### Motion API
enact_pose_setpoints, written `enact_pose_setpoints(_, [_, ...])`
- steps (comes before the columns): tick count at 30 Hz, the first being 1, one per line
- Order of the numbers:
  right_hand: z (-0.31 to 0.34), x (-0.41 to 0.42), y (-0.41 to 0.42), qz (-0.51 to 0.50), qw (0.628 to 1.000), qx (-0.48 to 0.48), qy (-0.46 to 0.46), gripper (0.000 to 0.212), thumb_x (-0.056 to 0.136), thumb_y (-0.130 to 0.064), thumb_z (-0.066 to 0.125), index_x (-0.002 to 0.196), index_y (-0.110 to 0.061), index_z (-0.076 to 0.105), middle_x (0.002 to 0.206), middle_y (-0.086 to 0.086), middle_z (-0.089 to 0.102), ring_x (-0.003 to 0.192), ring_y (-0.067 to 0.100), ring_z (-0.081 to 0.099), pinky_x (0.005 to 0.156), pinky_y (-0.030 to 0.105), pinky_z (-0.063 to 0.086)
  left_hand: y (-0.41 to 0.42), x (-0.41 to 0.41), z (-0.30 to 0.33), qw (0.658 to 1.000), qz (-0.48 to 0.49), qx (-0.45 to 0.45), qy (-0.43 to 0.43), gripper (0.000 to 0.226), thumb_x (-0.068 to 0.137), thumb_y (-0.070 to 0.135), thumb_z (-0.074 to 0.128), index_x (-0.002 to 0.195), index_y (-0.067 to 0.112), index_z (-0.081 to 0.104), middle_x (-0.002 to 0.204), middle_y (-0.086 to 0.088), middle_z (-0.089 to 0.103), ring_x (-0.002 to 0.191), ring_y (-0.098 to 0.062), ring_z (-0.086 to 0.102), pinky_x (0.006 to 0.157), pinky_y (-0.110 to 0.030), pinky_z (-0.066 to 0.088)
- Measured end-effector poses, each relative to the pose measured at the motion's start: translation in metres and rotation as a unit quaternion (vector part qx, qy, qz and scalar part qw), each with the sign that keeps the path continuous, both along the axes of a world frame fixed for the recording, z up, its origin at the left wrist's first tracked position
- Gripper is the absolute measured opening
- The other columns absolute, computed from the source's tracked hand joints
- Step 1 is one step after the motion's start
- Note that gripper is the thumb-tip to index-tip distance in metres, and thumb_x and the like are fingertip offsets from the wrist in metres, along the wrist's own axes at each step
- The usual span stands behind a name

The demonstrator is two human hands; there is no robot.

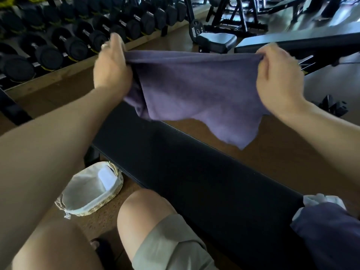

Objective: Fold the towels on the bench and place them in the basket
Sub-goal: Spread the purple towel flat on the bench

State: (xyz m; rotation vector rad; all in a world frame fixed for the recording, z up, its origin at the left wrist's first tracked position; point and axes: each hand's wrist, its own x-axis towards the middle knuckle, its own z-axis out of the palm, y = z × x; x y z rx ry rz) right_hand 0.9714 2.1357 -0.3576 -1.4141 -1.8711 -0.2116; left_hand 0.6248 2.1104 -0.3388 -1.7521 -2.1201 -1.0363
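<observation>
Purple towel (194, 90) hangs stretched above the black padded bench (194, 172), beside a dumbbell rack (58, 45) on brown flooring. Left hand (112, 67) and right hand (276, 75), arms outstretched, each pinch a top corner. Lined wicker basket (87, 203) sits below.

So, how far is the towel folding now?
Done: one white folded towel lies in the basket. In hand: both hands, left and right, hold the purple towel spread above the bench. Left: the towel pile at the bench's right end.
</observation>
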Motion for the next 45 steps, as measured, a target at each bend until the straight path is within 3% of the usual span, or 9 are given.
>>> enact_pose_setpoints(5, [-0.072,-0.004,-0.072,0.116,0.981,-0.099,-0.118,0.009,0.096,-0.016,0.05,0.095,-0.017,0.059,0.078,0.0,0.061,0.065,0.026,0.06,0.06,0.035,0.045,-0.023,-0.035,-0.049,0.985,-0.016,-0.113,0.126,0.038,0.09,0.002,0.064,0.122,0.011,0.046,0.123,-0.019,0.052,0.101,-0.039,0.061,0.08,-0.052,0.053])
enact_pose_setpoints(11, [-0.187,-0.016,-0.141,0.204,0.904,-0.289,-0.24,0.008,0.097,-0.03,0.049,0.097,-0.029,0.057,0.073,-0.005,0.063,0.067,0.02,0.066,0.059,0.04,0.053,-0.073,-0.067,-0.156,0.868,-0.051,-0.332,0.366,0.035,0.093,0.013,0.058,0.126,0.02,0.05,0.122,-0.007,0.061,0.105,-0.029,0.066,0.087,-0.039,0.053])
enact_pose_setpoints(14, [-0.198,-0.021,-0.162,0.253,0.869,-0.332,-0.265,0.014,0.101,-0.035,0.046,0.111,-0.031,0.055,0.084,-0.009,0.067,0.075,0.011,0.066,0.063,0.028,0.049,-0.093,-0.077,-0.186,0.857,-0.023,-0.359,0.369,0.033,0.095,0.015,0.058,0.126,0.024,0.048,0.118,-0.002,0.065,0.103,-0.023,0.067,0.088,-0.034,0.052])
enact_pose_setpoints(20, [-0.178,-0.031,-0.157,0.304,0.798,-0.449,-0.263,0.005,0.096,-0.037,0.054,0.095,-0.034,0.049,0.079,-0.013,0.06,0.071,0.007,0.06,0.06,0.017,0.043,-0.103,-0.099,-0.201,0.876,0.036,-0.343,0.336,0.031,0.093,0.016,0.065,0.122,0.026,0.058,0.118,-0.001,0.063,0.107,-0.02,0.062,0.091,-0.031,0.05])
enact_pose_setpoints(25, [-0.159,-0.056,-0.134,0.311,0.753,-0.544,-0.199,0.026,0.095,-0.05,0.058,0.091,-0.026,0.068,0.08,-0.005,0.07,0.073,0.01,0.066,0.072,0.028,0.055,-0.102,-0.111,-0.214,0.914,0.074,-0.35,0.191,0.031,0.088,0.01,0.062,0.117,0.023,0.062,0.126,-0.009,0.053,0.117,-0.03,0.05,0.099,-0.041,0.045])
enact_pose_setpoints(29, [-0.168,-0.098,-0.072,0.255,0.882,-0.392,-0.063,0.037,0.102,-0.047,0.05,0.071,-0.031,0.058,0.055,-0.005,0.059,0.046,0.008,0.056,0.047,0.027,0.045,-0.095,-0.11,-0.218,0.937,0.108,-0.292,-0.159,0.036,0.09,0.0,0.05,0.122,0.015,0.059,0.135,-0.015,0.041,0.115,-0.033,0.051,0.088,-0.036,0.049])
enact_pose_setpoints(32, [-0.171,-0.138,-0.018,0.217,0.895,-0.389,-0.01,0.013,0.099,-0.031,0.059,0.088,-0.028,0.065,0.08,-0.01,0.066,0.074,0.013,0.064,0.072,0.033,0.053,-0.086,-0.11,-0.216,0.898,0.172,-0.251,-0.317,0.034,0.097,0.011,0.042,0.127,0.009,0.058,0.141,-0.017,0.04,0.101,-0.023,0.051,0.081,-0.032,0.044])
enact_pose_setpoints(40, [-0.184,-0.249,0.085,0.159,0.902,-0.401,-0.013,0.048,0.103,-0.029,0.06,0.148,-0.017,0.047,0.138,0.006,0.06,0.118,0.025,0.063,0.094,0.033,0.053,-0.083,-0.139,-0.231,0.851,0.21,-0.164,-0.452,0.029,0.086,0.012,0.071,0.109,0.02,0.057,0.104,-0.002,0.062,0.096,-0.024,0.067,0.086,-0.044,0.061])
enact_pose_setpoints(45, [-0.201,-0.291,0.12,0.135,0.899,-0.415,-0.013,0.036,0.104,-0.035,0.056,0.137,-0.02,0.058,0.131,0.005,0.065,0.109,0.024,0.066,0.091,0.036,0.056,-0.07,-0.153,-0.236,0.823,0.201,-0.105,-0.521,0.026,0.087,0.004,0.071,0.109,0.013,0.06,0.102,-0.004,0.065,0.096,-0.02,0.067,0.079,-0.031,0.06])
